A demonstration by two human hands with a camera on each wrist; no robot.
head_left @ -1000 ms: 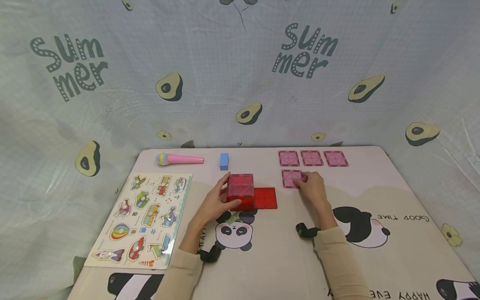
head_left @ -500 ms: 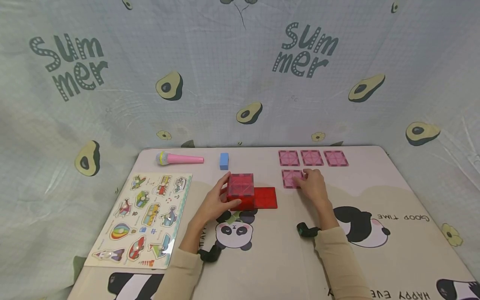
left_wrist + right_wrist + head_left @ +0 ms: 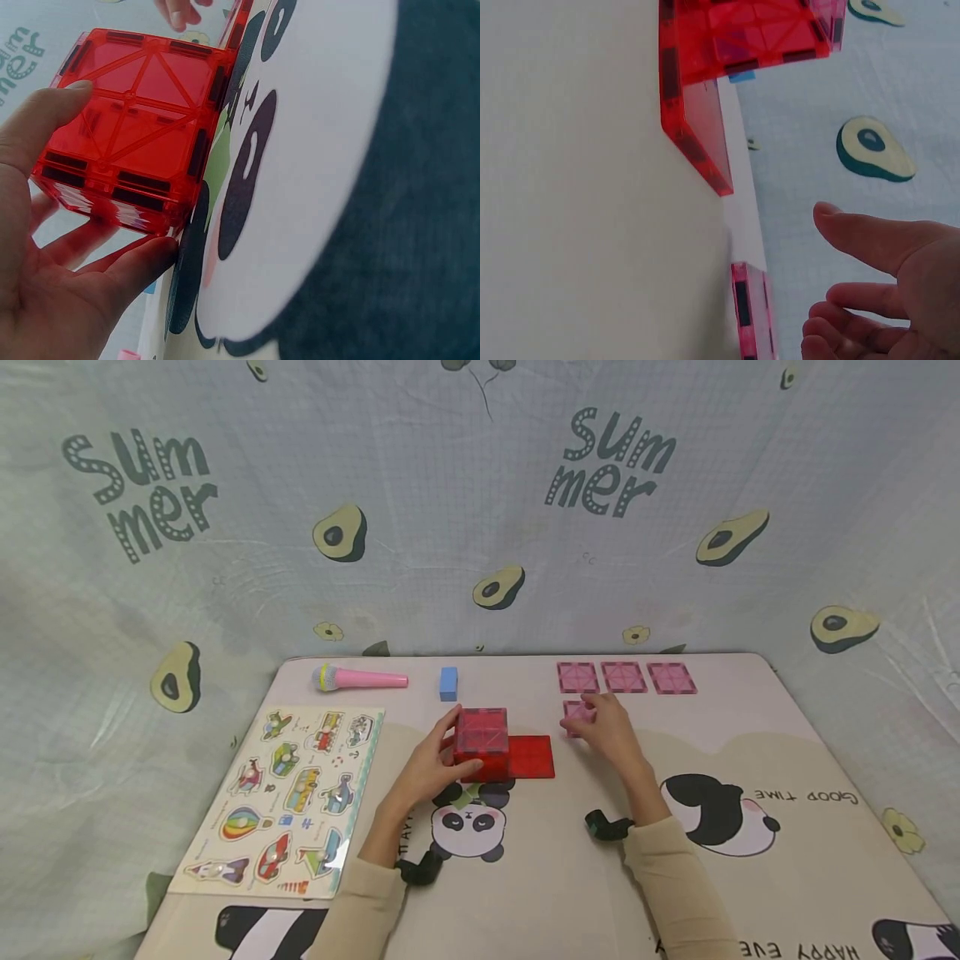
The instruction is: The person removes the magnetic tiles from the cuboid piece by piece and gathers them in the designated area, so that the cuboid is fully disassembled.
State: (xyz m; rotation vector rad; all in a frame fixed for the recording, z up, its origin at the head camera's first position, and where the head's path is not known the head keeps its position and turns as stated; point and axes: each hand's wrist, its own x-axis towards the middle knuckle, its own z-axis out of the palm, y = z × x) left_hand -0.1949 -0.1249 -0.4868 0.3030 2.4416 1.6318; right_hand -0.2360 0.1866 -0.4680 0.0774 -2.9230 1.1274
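In the head view, my left hand [image 3: 431, 764] grips a cube of see-through magnetic tiles [image 3: 482, 731], red at the sides with a pinker top. The left wrist view shows the thumb on the cube's front face [image 3: 142, 105] and the fingers along its side and lower edge. Attached to the cube's right side, a red magnetic tile [image 3: 531, 757] lies flat. My right hand [image 3: 617, 733] hovers over a single pink magnetic tile [image 3: 576, 710], covering part of it. Seen from the right wrist, its thumb and loosely bent fingers hold nothing, apart from the pink tile [image 3: 754, 307].
Three pink tiles [image 3: 623, 677] form a row at the back right. A blue block [image 3: 448, 683] and a pink toy microphone [image 3: 367, 678] lie at the back. On the left is a picture puzzle board [image 3: 281, 802]. A printed cloth hangs behind the table.
My right hand has shifted left across the pink tile, and its fingers have come off the tile's right edge. The left hand and cube stay where they were.
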